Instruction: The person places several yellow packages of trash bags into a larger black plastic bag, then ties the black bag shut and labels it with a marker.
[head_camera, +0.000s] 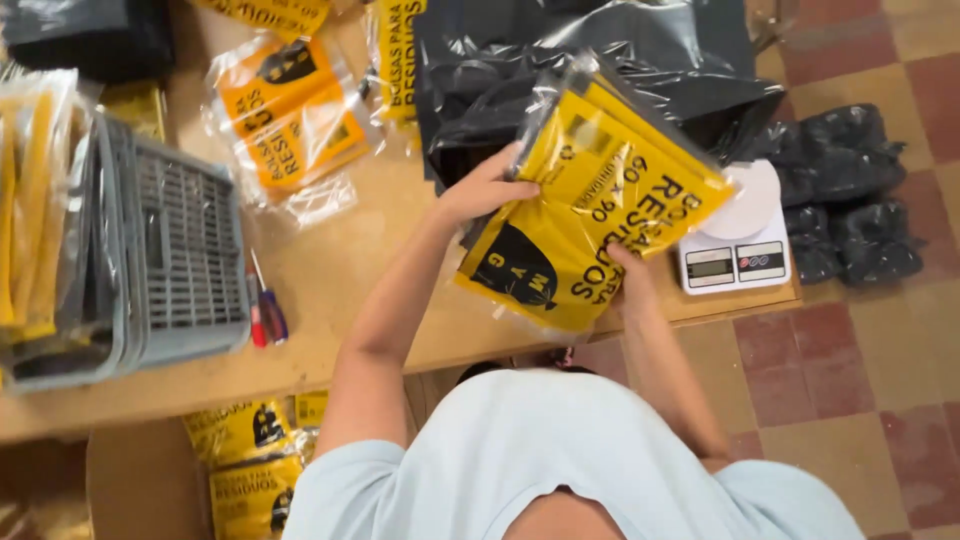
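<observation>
Over wooden table (330, 270), yellow packet (590, 210) between left hand (487, 188), right hand (632, 280)

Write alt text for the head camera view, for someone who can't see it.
Seen from above, a person's left hand and right hand hold a stack of yellow printed packets in clear plastic over a wooden table. A small white scale, black plastic bags and a grey crate sit around them.

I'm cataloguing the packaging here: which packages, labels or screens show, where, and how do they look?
Yellow-and-black plastic packet: flat, held in both hands, centre.
Orange-yellow packets: clear wrap, upper left of the table.
Yellow packets: in a box below the table edge.
White kitchen scale: right table edge, small grey screen.
</observation>
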